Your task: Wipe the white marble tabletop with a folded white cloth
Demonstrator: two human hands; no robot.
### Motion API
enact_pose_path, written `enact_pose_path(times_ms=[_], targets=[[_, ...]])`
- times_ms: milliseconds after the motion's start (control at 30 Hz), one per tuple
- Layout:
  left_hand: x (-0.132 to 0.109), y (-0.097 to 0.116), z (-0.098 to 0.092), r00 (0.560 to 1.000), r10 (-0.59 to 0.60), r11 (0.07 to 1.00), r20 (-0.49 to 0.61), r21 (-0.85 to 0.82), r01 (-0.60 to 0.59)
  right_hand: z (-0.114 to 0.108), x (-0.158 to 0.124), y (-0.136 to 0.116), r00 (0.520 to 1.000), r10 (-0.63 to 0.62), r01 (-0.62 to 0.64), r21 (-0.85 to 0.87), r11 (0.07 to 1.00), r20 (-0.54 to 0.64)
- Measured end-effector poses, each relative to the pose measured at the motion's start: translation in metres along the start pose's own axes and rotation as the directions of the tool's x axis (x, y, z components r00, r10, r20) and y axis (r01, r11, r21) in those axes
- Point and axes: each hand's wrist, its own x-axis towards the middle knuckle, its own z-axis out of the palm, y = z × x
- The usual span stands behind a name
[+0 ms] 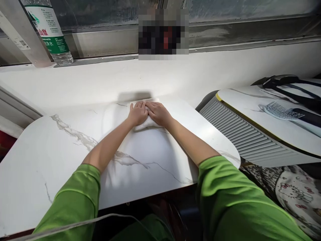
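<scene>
Both my hands lie side by side on a small white cloth (146,125) at the far middle of a white marble-patterned table (75,157). My left hand (137,113) rests flat with fingers stretched forward on the cloth. My right hand (158,113) presses down beside it, fingers extended and slightly overlapping the left. Most of the cloth is hidden under my palms; only its near edge and a far corner show. Both arms wear green sleeves.
A water bottle (50,31) with a green label stands on the window ledge at the far left. To the right, a second white tabletop (253,110) holds a comb (281,111) and black straps (288,82). A ribbed grey panel (238,130) sits between the tables.
</scene>
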Motion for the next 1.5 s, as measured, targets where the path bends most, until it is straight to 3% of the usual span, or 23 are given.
enact_pose_path(times_ms=[167, 333, 500, 767, 833, 933, 1133, 1367, 1500], targets=[[0.024, -0.017, 0.001, 0.999, -0.022, 1.0, -0.04, -0.016, 0.021, 0.008, 0.025, 0.007, 0.999, 0.041, -0.041, -0.01, 0.999, 0.005], [0.007, -0.011, 0.001, 0.999, -0.031, 0.999, -0.031, -0.012, 0.031, 0.005, 0.011, -0.005, 0.999, 0.048, -0.048, -0.033, 0.998, 0.017], [-0.049, 0.002, -0.003, 0.999, -0.049, 0.999, -0.004, 0.002, 0.049, -0.009, -0.029, -0.043, 0.998, 0.016, -0.01, -0.079, 0.997, 0.065], [-0.187, 0.03, -0.009, 1.0, 0.02, 0.999, 0.015, 0.031, -0.02, -0.032, -0.137, -0.138, 0.997, -0.075, 0.075, -0.108, 0.991, 0.009], [-0.209, 0.034, -0.01, 1.0, 0.021, 0.999, 0.019, 0.04, -0.022, -0.035, -0.154, -0.153, 0.995, -0.102, 0.101, -0.111, 0.989, 0.002], [-0.221, 0.034, -0.01, 0.999, 0.017, 0.999, 0.034, 0.033, -0.019, -0.036, -0.161, -0.163, 0.994, -0.11, 0.111, -0.095, 0.989, 0.013], [-0.192, 0.013, -0.01, 1.0, -0.004, 1.0, 0.028, 0.003, 0.004, -0.025, -0.125, -0.149, 0.995, -0.094, 0.094, -0.012, 0.995, 0.042], [-0.114, -0.05, -0.015, 0.998, -0.029, 0.999, -0.051, 0.041, 0.031, 0.012, -0.025, -0.116, 0.995, -0.082, 0.082, 0.01, 0.997, 0.059], [-0.068, -0.084, -0.019, 0.997, -0.048, 0.998, -0.064, 0.025, 0.05, 0.033, 0.028, -0.101, 0.999, -0.012, 0.01, 0.033, 0.999, 0.039]])
